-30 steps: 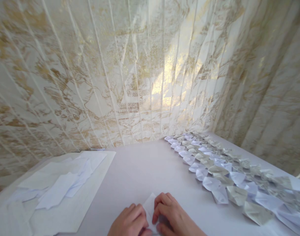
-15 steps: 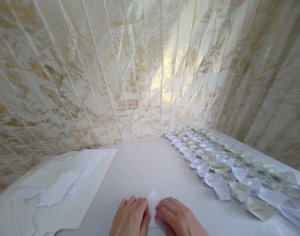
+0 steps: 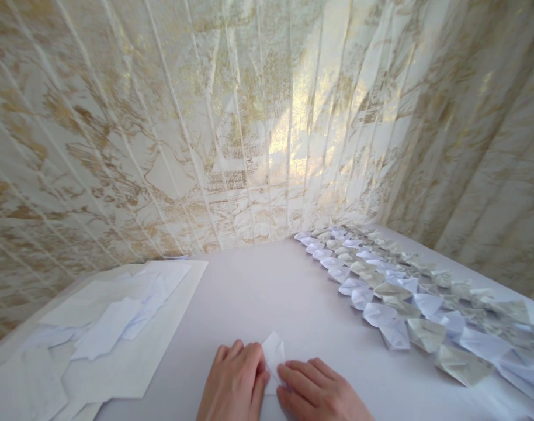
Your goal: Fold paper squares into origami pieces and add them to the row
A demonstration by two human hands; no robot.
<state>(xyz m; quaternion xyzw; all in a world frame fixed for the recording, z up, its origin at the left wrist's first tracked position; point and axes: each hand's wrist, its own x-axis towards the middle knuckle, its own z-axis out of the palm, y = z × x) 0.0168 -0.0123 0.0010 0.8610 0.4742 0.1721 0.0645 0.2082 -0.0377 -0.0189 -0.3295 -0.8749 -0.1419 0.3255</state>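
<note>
One small folded white paper (image 3: 274, 352) is laid at the near middle of the tabletop (image 3: 249, 292), its pointed end turned toward the far side. Its left edge is partly covered by the left hand (image 3: 235, 381), the fingers bent and bunched together; its right edge is touched by the fingertips of the right hand (image 3: 323, 389), the fingers stretched side by side. Whether the paper is gripped by either of the hands or only pressed down cannot be told.

On the left, white paper pieces (image 3: 107, 327) are scattered, overlapping, over a large pale sheet (image 3: 133, 367). On the right, many folded paper shapes (image 3: 378, 314), some white and some greyish, are set out in close rows running from the near right to the far edge. Beyond that edge, the view is filled by a pleated curtain (image 3: 179, 169) patterned in gold and brown.
</note>
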